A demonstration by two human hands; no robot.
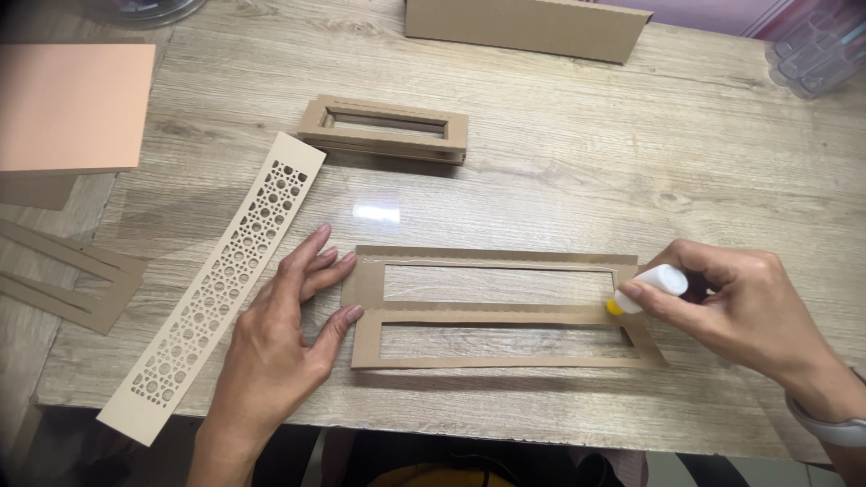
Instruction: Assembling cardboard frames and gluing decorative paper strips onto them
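Note:
Two flat cardboard frames [492,311] with long rectangular openings lie overlapping near the table's front edge. My left hand [280,338] rests flat on the table, its fingertips pressing the frames' left end. My right hand [735,307] grips a small white glue bottle [651,289] with a yellow tip, and the tip touches the right end of the frames' middle strip.
A long perforated cardboard strip [216,284] lies diagonally to the left of my left hand. A stack of similar frames [386,129] sits farther back. A cardboard piece [528,25] stands at the back, an orange sheet [72,104] and cut frames [68,284] at left, clear plastic containers [821,45] at far right.

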